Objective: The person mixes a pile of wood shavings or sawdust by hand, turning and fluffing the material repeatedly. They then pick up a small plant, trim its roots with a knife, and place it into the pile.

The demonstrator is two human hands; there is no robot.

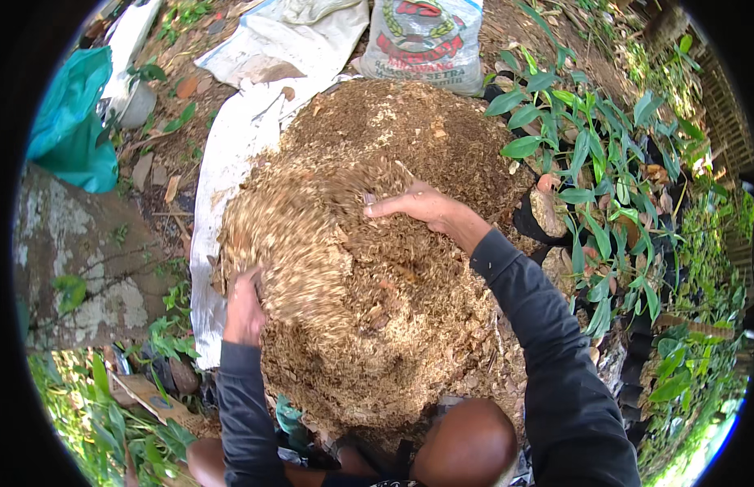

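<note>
A large heap of brown, shredded organic material like sawdust or husk [407,329] lies before me, partly on a white woven sheet [215,201]. On the heap's left edge my left hand [246,307] is at the loose material, its fingers partly hidden by it. Higher up and to the right, my right hand [416,206] reaches into the heap with its thumb apart; the other fingers are mostly buried. Between both hands the material is blurred by motion. Whether either hand grips a clump cannot be told.
A printed woven sack [422,49] stands behind the heap, beside crumpled white sacks [292,36]. Potted leafy seedlings [581,146] in black bags line the right side. At the left are a teal plastic bag [72,122] and a stone slab [85,268]. My knee [468,441] is close to the heap's near edge.
</note>
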